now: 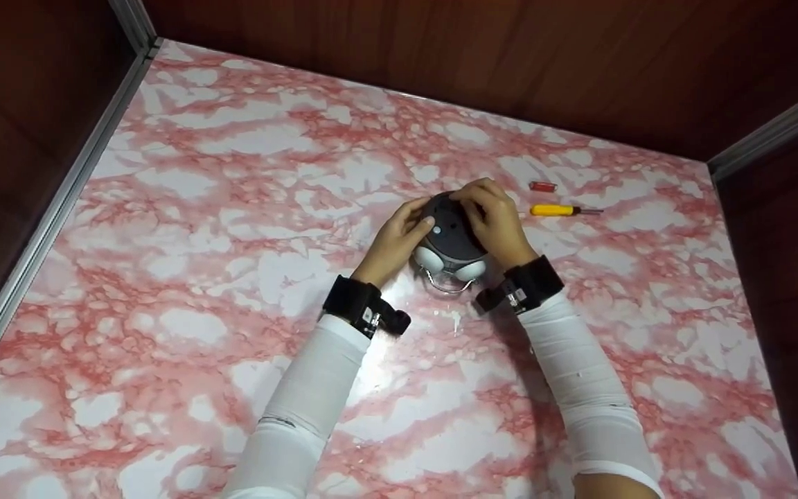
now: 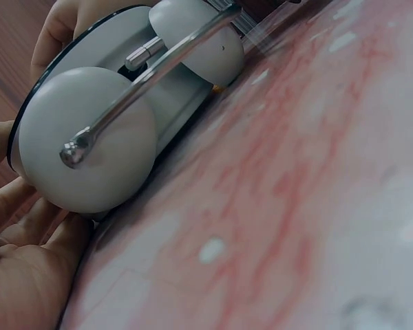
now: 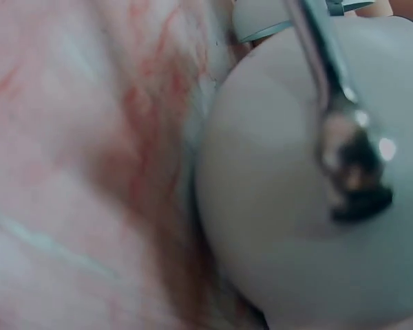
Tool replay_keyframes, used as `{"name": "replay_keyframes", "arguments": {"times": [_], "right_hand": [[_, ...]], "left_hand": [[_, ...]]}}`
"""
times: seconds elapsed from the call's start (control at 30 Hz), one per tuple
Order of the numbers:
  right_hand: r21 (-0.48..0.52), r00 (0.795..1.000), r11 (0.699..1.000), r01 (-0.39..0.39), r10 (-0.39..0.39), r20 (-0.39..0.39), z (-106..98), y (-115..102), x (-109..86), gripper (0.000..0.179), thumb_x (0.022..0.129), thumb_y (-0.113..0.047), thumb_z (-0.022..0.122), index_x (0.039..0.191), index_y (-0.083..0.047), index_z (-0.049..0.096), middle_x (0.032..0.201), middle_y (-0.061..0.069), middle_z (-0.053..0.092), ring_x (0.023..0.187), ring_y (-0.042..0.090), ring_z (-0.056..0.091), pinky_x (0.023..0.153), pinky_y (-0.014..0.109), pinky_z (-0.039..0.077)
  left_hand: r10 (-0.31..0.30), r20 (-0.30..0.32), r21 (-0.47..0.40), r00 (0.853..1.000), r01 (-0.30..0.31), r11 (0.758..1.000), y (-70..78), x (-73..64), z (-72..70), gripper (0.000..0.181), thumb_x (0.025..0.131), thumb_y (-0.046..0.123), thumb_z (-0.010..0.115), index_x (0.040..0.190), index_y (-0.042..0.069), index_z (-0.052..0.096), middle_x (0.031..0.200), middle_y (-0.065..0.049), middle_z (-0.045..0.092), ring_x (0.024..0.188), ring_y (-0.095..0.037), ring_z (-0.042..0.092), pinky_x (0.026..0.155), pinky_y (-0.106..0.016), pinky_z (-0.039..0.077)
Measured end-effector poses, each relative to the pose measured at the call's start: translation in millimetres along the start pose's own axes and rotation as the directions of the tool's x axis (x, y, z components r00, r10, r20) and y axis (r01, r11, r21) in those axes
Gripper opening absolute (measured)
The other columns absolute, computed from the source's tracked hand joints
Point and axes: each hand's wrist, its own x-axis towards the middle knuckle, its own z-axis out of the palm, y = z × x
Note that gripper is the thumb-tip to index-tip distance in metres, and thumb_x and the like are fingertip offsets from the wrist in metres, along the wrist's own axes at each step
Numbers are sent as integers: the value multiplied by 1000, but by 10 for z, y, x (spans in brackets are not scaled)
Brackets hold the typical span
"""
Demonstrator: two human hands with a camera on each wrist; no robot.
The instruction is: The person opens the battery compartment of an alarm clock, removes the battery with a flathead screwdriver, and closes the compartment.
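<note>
A twin-bell alarm clock (image 1: 451, 239) lies with its dark back up and its bells toward me. In the left wrist view, its white bell (image 2: 89, 141) and metal handle (image 2: 162, 72) show close up. My left hand (image 1: 395, 242) grips the clock's left side, thumb on the back and fingers at the rim. My right hand (image 1: 496, 218) holds the clock's right side, its bent fingertips on the upper part of the back. What lies under those fingertips is hidden. The right wrist view shows mostly one blurred bell (image 3: 282, 179).
A yellow-handled screwdriver (image 1: 553, 210) lies right of my right hand. Just behind it is a small red object (image 1: 543, 186), its kind unclear. Dark wood-like panels (image 1: 440, 55) wall the marbled red and white tabletop (image 1: 233, 208) at the back and sides.
</note>
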Motion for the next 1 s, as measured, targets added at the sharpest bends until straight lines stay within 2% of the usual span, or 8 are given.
{"name": "replay_keyframes", "arguments": {"times": [0.2, 0.5, 0.67, 0.83, 1.0], "right_hand": [[18, 1000, 1000, -14, 14, 23, 0, 1, 15, 22, 101, 7, 52, 105, 3, 73, 106, 18, 63, 102, 29, 61, 93, 38, 52], [34, 999, 999, 22, -23, 41, -17, 3, 21, 20, 101, 2, 56, 109, 2, 74, 106, 18, 61, 103, 28, 59, 93, 36, 50], [2, 995, 1000, 8, -8, 98, -74, -13, 35, 23, 104, 0, 52, 112, 2, 73, 109, 18, 60, 105, 28, 59, 94, 35, 50], [-18, 988, 1000, -18, 21, 156, -138, -42, 83, 21, 103, 1, 54, 110, 2, 74, 107, 17, 64, 102, 28, 61, 91, 38, 52], [-28, 991, 1000, -1, 5, 131, -102, -48, 119, 18, 100, 5, 57, 103, 2, 74, 102, 17, 66, 99, 30, 64, 89, 42, 53]], "left_hand": [[-9, 0, 4, 1000, 9, 1000, 1, 5, -10, 49, 104, 22, 59, 150, 9, 47, 142, -12, 56, 131, -21, 54, 110, -26, 42], [1, 10, 25, 1000, -2, 1000, -5, 17, -19, 50, 105, 23, 58, 151, 8, 46, 143, -12, 55, 130, -22, 54, 109, -27, 43], [-2, 2, 26, 1000, 1, 1000, -6, 14, -9, 50, 105, 21, 58, 150, 7, 46, 143, -12, 55, 130, -22, 54, 109, -26, 42], [-5, 5, 20, 1000, 5, 1000, -9, 8, -1, 50, 105, 22, 58, 151, 8, 46, 144, -11, 55, 131, -21, 53, 110, -26, 42], [-5, 5, 16, 1000, 5, 1000, -10, 7, -7, 51, 104, 24, 59, 151, 8, 45, 144, -12, 54, 132, -23, 53, 111, -28, 42]]}}
